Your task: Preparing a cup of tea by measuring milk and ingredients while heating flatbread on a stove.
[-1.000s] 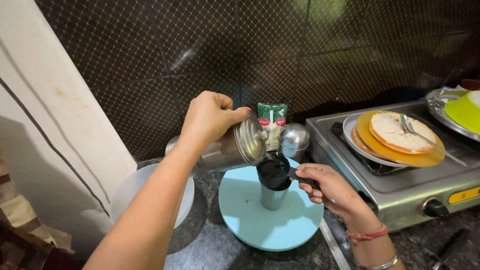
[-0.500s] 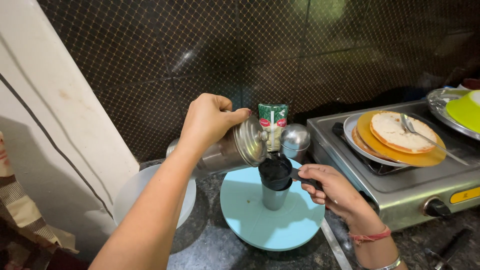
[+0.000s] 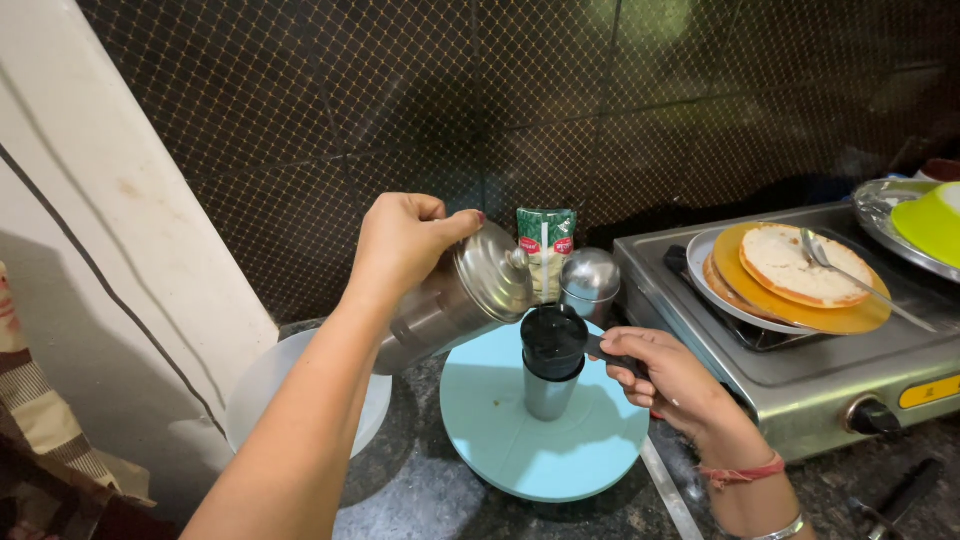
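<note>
My left hand (image 3: 400, 245) grips a steel kettle-like pot (image 3: 455, 300) and holds it tilted, lid end toward a black strainer (image 3: 553, 342). My right hand (image 3: 665, 375) holds the strainer's black handle and keeps it resting on top of a small steel tumbler (image 3: 548, 395). The tumbler stands on a round light-blue plate (image 3: 545, 440) on the dark stone counter. I cannot tell whether liquid is flowing from the pot.
A steel container with a domed lid (image 3: 590, 280) and a green-and-white packet (image 3: 545, 245) stand behind the tumbler. A white round lid (image 3: 265, 385) lies at left. At right a gas stove (image 3: 800, 370) carries plates with a flat bread and spoon (image 3: 800, 265).
Hands and pot hold nearly the same pose; the view has shifted slightly, and the strainer stays on the tumbler.
</note>
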